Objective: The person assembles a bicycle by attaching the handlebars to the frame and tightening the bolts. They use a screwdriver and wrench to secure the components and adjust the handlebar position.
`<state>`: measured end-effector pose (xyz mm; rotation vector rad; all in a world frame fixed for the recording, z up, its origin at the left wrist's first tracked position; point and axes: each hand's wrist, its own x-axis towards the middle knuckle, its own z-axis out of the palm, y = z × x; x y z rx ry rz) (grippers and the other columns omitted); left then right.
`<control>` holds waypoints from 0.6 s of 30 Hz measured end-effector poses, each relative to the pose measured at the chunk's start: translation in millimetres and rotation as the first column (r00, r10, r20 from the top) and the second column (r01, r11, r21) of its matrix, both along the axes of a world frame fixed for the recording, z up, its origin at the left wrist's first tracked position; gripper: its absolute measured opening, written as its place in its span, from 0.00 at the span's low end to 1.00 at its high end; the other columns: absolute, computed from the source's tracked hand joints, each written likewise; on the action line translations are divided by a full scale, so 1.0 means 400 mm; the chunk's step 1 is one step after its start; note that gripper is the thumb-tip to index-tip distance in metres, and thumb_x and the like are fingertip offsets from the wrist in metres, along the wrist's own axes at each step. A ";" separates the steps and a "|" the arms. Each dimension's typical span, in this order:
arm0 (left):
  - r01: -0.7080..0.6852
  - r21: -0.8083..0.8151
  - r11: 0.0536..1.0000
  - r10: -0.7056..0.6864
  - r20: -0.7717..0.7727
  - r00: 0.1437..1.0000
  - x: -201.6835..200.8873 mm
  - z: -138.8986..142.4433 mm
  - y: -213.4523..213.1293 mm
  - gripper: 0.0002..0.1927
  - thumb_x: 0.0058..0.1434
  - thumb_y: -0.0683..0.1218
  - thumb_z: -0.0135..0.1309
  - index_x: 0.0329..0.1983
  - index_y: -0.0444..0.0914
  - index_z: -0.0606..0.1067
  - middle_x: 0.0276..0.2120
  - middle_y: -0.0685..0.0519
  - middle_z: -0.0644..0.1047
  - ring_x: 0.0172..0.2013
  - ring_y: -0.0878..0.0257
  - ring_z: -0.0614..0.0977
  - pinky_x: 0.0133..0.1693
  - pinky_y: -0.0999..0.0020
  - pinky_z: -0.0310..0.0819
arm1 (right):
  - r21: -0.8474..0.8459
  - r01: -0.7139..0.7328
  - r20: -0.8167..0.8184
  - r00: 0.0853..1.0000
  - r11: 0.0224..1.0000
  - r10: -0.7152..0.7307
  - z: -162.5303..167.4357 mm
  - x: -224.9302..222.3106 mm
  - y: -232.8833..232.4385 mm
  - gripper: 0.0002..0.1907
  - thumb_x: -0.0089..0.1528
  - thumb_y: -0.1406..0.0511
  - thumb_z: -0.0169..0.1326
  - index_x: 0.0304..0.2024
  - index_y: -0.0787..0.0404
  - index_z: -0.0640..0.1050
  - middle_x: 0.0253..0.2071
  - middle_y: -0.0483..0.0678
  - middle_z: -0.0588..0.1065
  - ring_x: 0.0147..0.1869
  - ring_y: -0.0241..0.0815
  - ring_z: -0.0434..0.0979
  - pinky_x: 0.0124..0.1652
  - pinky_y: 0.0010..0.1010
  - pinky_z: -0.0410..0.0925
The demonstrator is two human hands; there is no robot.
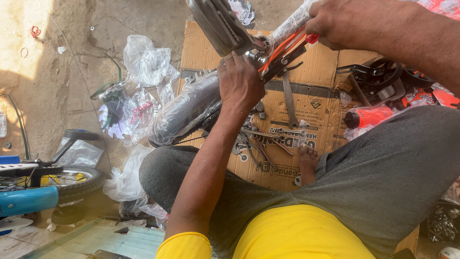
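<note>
I sit cross-legged over a flattened cardboard box point(311, 103). My left hand point(239, 81) grips the metal joint under a grey bicycle saddle point(218, 24). The fingers of that hand are curled around the fitting by the orange frame tubes point(282, 48). My right hand point(338, 24) is closed over the plastic-wrapped frame tube at the top, just right of the saddle. A plastic-wrapped wheel point(184, 110) lies under my left forearm.
Spanners and pliers point(268, 136) lie on the cardboard by my bare foot point(306, 160). Small black training wheels point(385, 76) and an orange bottle point(369, 116) sit at right. Crumpled plastic bags point(143, 64) are at left, and a blue bicycle point(43, 187) stands at the far left.
</note>
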<state>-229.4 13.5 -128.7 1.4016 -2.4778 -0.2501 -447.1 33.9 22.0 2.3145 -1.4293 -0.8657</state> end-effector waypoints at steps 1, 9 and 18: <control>0.000 0.009 1.000 0.000 -0.011 1.000 0.000 0.000 0.000 0.17 0.53 0.42 0.54 0.43 0.25 0.73 0.47 0.32 0.71 0.52 0.41 0.73 0.48 0.45 0.67 | -0.009 -0.007 -0.006 1.000 1.000 0.007 -0.002 -0.006 0.001 0.10 0.64 0.58 0.59 0.47 0.45 0.83 0.40 0.36 0.80 0.42 0.32 0.82 0.43 0.26 0.77; 0.003 -0.064 0.998 -0.003 0.003 1.000 -0.001 -0.007 -0.002 0.21 0.52 0.44 0.56 0.43 0.23 0.72 0.50 0.28 0.69 0.57 0.36 0.71 0.48 0.43 0.67 | -0.038 -0.040 -0.024 0.999 0.998 0.039 -0.040 -0.045 0.009 0.17 0.60 0.55 0.60 0.51 0.43 0.81 0.41 0.35 0.80 0.42 0.31 0.82 0.43 0.25 0.76; 0.004 -0.070 0.998 -0.002 0.026 1.000 -0.003 -0.015 -0.006 0.19 0.53 0.44 0.56 0.42 0.23 0.72 0.48 0.29 0.70 0.55 0.38 0.72 0.48 0.44 0.68 | -0.034 -0.094 0.014 0.995 0.995 0.094 -0.044 -0.036 -0.010 0.13 0.61 0.54 0.58 0.48 0.46 0.82 0.42 0.38 0.79 0.44 0.36 0.82 0.43 0.29 0.76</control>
